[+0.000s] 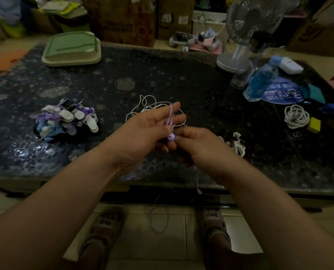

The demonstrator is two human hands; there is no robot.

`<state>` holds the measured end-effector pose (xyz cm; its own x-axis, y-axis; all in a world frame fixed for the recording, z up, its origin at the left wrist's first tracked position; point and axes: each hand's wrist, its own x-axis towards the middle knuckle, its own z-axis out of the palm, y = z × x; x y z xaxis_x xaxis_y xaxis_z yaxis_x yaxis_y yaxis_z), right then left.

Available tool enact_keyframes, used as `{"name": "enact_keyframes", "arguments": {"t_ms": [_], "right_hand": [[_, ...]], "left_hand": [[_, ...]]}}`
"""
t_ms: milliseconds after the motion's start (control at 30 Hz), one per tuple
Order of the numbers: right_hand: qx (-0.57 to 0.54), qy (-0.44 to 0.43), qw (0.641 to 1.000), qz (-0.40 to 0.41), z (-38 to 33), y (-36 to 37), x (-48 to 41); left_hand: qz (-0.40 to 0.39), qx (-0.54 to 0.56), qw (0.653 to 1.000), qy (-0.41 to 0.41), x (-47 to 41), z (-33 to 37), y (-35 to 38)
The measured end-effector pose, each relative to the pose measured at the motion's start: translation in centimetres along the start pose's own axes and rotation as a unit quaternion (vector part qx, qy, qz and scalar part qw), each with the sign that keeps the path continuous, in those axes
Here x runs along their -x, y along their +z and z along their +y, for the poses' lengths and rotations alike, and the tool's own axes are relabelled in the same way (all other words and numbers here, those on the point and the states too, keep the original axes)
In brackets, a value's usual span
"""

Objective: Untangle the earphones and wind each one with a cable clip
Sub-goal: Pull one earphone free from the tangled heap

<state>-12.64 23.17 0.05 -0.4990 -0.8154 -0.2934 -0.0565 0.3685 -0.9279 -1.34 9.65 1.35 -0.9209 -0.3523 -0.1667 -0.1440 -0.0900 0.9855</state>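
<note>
Chiefly at risk: the purple earphone (171, 137), whose cord runs up over the straightened fingers of the left hand (148, 129) and back down. A loop could slide off those fingertips if the cord is pulled before it is pinned, and the winding would have to start again. Left hand: fingers nearly straight and slightly spread, thumb laid across the cord near the bud, apparently pinching it against the fingers. Right hand (197, 141): fingers curled inward, tips meeting at the bud just beside the left thumb; it seems to pinch the bud or the cord beside it, though the dim light hides the exact contact. Second risk: the white earphone tangle (152, 106) lies on the bench (181, 75) directly behind both hands, close enough that a strand could be caught up in the purple turns. Third risk: a pale length of cord (160, 217) hangs below the bench edge toward the floor (201, 240) between the person's feet; it could snag on the edge or be stepped on, jerking the coil loose. Cable clips (238, 143): white, on the bench just right of the right hand, none yet fitted to this cord. Pile of wound earphones (64, 119): clipped bundles in purple, blue and white, on the bench well to the left.
</note>
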Motion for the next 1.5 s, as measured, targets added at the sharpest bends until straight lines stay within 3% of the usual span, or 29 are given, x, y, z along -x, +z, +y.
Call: {"name": "enact_keyframes", "arguments": {"t_ms": [167,267,500,900,967,1067,1233,1367,1500], "right_hand": [[0.224,-0.080,0.971,0.034,-0.2,-0.1,0.2],[0.265,-0.104,0.957,0.063,-0.5,-0.2,0.7],[0.212,-0.112,0.963,0.121,-0.8,-1.0,0.4],[0.177,-0.173,0.963,0.110,-1.8,-2.2,0.3],[0.131,-0.164,0.974,0.079,-2.2,-2.5,0.4],[-0.061,-0.107,0.992,0.022,-2.5,-2.7,0.5],[-0.225,0.001,0.974,0.011,-1.7,-2.9,-0.6],[-0.348,0.024,0.937,-0.013,-1.2,-2.2,-0.9],[-0.377,0.026,0.926,-0.005,-1.0,-2.1,-1.5]], "left_hand": [[0.013,-0.111,0.994,0.021,-0.2,-0.6,-0.2],[0.025,-0.144,0.989,0.027,-0.2,-0.9,-0.5],[0.020,-0.187,0.982,0.006,-0.2,-1.1,-0.6],[-0.154,-0.173,0.969,-0.079,1.0,0.3,-0.7],[-0.181,-0.152,0.967,-0.092,1.1,0.6,-0.8],[-0.207,-0.104,0.968,-0.094,1.5,1.2,-1.2],[-0.210,-0.003,0.973,-0.095,1.4,1.2,-1.7],[-0.224,0.078,0.968,-0.083,1.3,1.1,-1.8],[-0.290,0.092,0.949,-0.081,1.6,1.3,-1.5]]}}
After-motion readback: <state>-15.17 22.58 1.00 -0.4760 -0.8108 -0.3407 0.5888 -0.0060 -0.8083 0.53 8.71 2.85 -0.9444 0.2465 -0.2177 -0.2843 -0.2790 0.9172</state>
